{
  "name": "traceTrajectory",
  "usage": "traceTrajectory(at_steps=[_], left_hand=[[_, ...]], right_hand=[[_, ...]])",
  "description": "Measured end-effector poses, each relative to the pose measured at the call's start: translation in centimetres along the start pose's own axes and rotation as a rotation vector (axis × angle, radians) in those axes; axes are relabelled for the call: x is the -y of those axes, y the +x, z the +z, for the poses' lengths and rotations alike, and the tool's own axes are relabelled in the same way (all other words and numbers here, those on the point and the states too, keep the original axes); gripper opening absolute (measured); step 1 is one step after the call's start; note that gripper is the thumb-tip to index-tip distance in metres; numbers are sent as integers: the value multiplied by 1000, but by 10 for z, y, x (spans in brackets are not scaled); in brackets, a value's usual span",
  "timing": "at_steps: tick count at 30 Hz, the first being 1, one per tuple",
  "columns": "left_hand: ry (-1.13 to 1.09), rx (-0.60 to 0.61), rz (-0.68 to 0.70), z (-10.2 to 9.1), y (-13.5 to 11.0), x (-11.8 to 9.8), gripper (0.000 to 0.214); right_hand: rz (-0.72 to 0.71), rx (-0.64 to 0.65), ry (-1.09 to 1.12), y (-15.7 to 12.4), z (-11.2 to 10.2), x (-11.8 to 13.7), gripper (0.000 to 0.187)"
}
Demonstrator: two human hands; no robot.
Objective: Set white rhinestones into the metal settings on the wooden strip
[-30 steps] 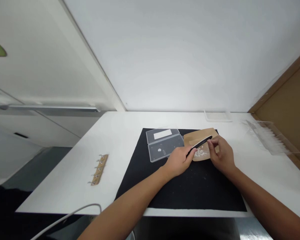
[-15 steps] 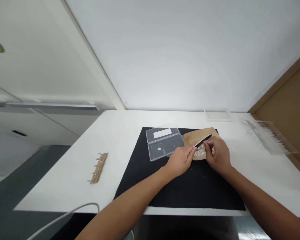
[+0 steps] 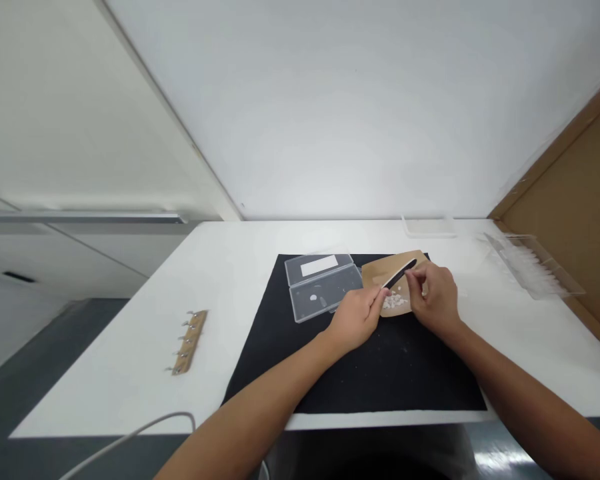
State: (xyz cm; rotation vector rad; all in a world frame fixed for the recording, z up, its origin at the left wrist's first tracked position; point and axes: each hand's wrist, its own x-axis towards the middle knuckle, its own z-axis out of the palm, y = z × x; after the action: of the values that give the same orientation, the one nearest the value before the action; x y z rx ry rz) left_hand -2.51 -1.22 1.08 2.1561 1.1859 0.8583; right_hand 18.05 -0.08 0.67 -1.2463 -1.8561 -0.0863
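Note:
My left hand (image 3: 356, 316) is closed around the lower end of a dark nail file with a pale edge (image 3: 401, 272), which slants up to the right. Pinched fingers of my right hand (image 3: 433, 295) meet the file near its upper end; whatever small piece they hold is too small to make out. Below both hands lies a brown kraft paper sheet or pouch (image 3: 375, 272) bearing several small white pieces (image 3: 395, 300). Left of it a clear hinged plastic box (image 3: 304, 305) lies open, with a white label (image 3: 319, 265) on its lid and a few small bits inside.
A black mat (image 3: 360, 380) covers the middle of the white table (image 3: 230, 267). A wooden strip with metal clips (image 3: 190, 341) lies at left. Clear plastic trays (image 3: 535, 267) sit at right, a shallow white tray (image 3: 429, 230) by the wall. A cable (image 3: 135, 433) crosses the front edge.
The camera view has shifted slightly, so everything appears a little further left. Both hands keep their grips, with the right fingers still against the file.

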Motion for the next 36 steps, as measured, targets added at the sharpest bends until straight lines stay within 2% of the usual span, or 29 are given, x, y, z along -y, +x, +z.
traceTrajectory(at_steps=[5,9,13,17,21,25,30,36], left_hand=[[16,18,19,-1,0,0,43],[35,12,22,-2,0,1,43],[56,38,28,-2,0,2,44],[62,26,34,-2,-1,1,41],[66,28,40,-2,-1,1,41],[74,13,39,-1,-1,1,42],[43,4,29,-2,-1,1,40],[113,9,28,-8,-2,-2,38]], right_hand=[[-50,16,26,0,-1,1,22],[-24,-12,-20,-1,0,1,23],[-36,36,-1,1,-1,2,24],[11,-38,-30,1,-2,3,20],[-28,28,7,1,-2,4,21],[6,-27,-18,2,-3,2,23],[-58,27,18,3,-3,2,22],[-42,-123,-23,5,-10,0,19]])
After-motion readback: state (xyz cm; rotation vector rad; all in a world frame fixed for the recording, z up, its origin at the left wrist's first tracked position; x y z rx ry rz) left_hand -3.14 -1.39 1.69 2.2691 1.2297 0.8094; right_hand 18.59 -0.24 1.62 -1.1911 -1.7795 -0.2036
